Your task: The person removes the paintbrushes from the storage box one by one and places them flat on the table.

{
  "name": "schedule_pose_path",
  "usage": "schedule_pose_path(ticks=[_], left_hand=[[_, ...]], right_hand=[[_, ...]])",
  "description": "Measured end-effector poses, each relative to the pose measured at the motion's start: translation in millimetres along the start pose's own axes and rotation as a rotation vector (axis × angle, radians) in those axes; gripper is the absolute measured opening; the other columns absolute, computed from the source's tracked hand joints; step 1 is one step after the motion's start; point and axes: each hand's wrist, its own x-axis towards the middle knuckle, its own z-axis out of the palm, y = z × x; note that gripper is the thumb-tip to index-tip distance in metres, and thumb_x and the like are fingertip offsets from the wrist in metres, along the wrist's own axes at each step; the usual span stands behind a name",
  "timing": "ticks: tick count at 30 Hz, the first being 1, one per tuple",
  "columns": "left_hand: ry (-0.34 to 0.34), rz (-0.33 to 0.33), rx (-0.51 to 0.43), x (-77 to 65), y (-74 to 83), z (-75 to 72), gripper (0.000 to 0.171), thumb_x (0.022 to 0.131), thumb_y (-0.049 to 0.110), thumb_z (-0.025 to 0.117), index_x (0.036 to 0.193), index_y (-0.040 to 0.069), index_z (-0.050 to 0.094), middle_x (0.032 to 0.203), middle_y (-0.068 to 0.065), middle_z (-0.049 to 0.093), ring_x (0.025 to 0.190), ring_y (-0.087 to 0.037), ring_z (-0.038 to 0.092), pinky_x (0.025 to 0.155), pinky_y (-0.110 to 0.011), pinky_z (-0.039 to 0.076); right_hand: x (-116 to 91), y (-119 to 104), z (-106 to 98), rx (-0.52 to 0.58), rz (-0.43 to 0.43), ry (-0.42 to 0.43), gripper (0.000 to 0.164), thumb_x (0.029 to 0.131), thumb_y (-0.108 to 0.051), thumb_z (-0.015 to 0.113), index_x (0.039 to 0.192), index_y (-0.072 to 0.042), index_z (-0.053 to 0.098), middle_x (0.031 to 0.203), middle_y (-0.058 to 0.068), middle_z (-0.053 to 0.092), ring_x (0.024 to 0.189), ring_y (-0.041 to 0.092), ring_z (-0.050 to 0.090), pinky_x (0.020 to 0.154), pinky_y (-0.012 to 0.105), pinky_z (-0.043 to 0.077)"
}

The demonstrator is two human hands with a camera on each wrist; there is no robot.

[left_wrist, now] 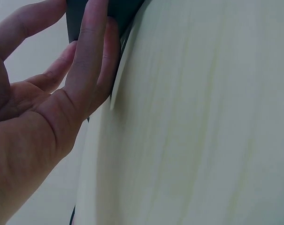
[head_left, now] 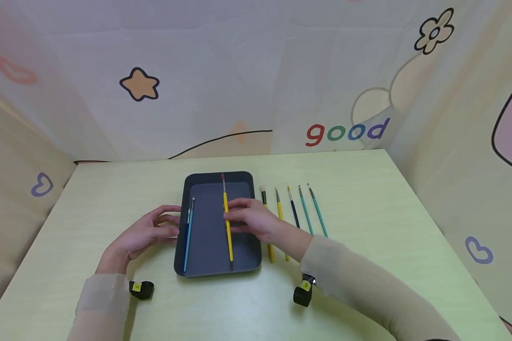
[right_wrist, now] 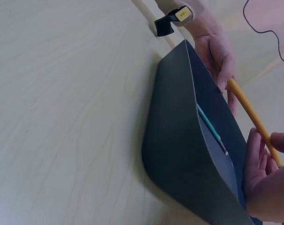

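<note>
My right hand (head_left: 256,220) pinches a yellow paintbrush (head_left: 228,237) between thumb and fingers, over the dark grey tray (head_left: 209,213). The bristle end points to the tray's far side; in the right wrist view the yellow handle (right_wrist: 249,104) slants above the rim. Along the tray's left wall, my left hand (head_left: 147,232) rests its loosely extended fingers, and the left wrist view shows those fingers (left_wrist: 88,51) against the dark side. Inside the tray by its left wall lie a teal paintbrush (head_left: 188,241) and a dark blue one (head_left: 187,229), side by side.
Right of the tray, several paintbrushes lie in a row on the pale wooden table (head_left: 367,203): yellow ones (head_left: 279,208), a dark blue one (head_left: 294,208) and teal ones (head_left: 317,208), partly covered by my right forearm. A patterned curtain (head_left: 222,85) stands behind.
</note>
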Motion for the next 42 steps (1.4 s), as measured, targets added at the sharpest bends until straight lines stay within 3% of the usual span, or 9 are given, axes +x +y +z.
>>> schedule_pose_path(ticks=[8, 17, 24, 30, 38, 42], left_hand=[[0.003, -0.004, 0.005, -0.7, 0.5, -0.1, 0.068, 0.096, 0.003, 0.068, 0.154, 0.001, 0.033, 0.134, -0.029, 0.049, 0.103, -0.028, 0.065, 0.093, -0.041, 0.057], [-0.005, 0.007, 0.001, 0.1, -1.2, -0.2, 0.068, 0.096, 0.002, 0.068, 0.154, 0.001, 0.034, 0.133, -0.029, 0.049, 0.103, -0.027, 0.065, 0.093, -0.041, 0.057], [-0.012, 0.01, -0.002, 0.1, -0.7, -0.1, 0.067, 0.096, 0.001, 0.067, 0.154, 0.001, 0.033, 0.134, -0.029, 0.049, 0.103, -0.027, 0.065, 0.094, -0.042, 0.057], [-0.003, 0.004, 0.001, -0.2, 0.4, 0.0, 0.068, 0.096, 0.002, 0.068, 0.154, 0.001, 0.033, 0.133, -0.029, 0.049, 0.102, -0.027, 0.065, 0.094, -0.041, 0.057], [-0.003, 0.005, -0.001, 0.3, 0.2, 0.2, 0.068, 0.096, 0.001, 0.068, 0.154, 0.001, 0.034, 0.133, -0.029, 0.049, 0.102, -0.027, 0.065, 0.094, -0.041, 0.057], [-0.002, 0.005, -0.004, 0.3, 0.5, 0.0, 0.068, 0.096, 0.002, 0.068, 0.154, 0.001, 0.034, 0.133, -0.028, 0.049, 0.102, -0.027, 0.065, 0.094, -0.042, 0.057]], right_hand=[[-7.4, -4.6, -22.3, -0.02, -0.004, 0.03, 0.044, 0.098, -0.004, 0.066, 0.14, 0.003, 0.054, 0.134, 0.023, 0.059, 0.102, 0.022, 0.065, 0.09, 0.038, 0.059], [-21.4, -12.4, -52.4, -0.072, -0.032, 0.039, 0.047, 0.099, -0.009, 0.066, 0.142, 0.002, 0.051, 0.136, 0.025, 0.057, 0.113, 0.033, 0.061, 0.089, 0.036, 0.059], [-33.4, -14.9, -78.2, -0.114, -0.052, 0.052, 0.048, 0.099, -0.008, 0.065, 0.142, 0.006, 0.048, 0.124, 0.019, 0.059, 0.104, 0.026, 0.062, 0.084, 0.038, 0.06], [-39.1, -16.1, -99.3, -0.141, -0.04, 0.083, 0.049, 0.1, -0.012, 0.065, 0.144, 0.004, 0.047, 0.132, 0.023, 0.055, 0.106, 0.026, 0.06, 0.084, 0.036, 0.06], [-46.9, -15.8, -127.5, -0.191, -0.011, 0.146, 0.052, 0.102, -0.015, 0.064, 0.147, 0.002, 0.044, 0.142, 0.025, 0.051, 0.123, 0.038, 0.053, 0.087, 0.034, 0.059], [-48.9, -13.3, -141.9, -0.219, -0.006, 0.166, 0.052, 0.102, -0.015, 0.063, 0.147, 0.003, 0.043, 0.143, 0.025, 0.049, 0.122, 0.037, 0.053, 0.085, 0.034, 0.06]])
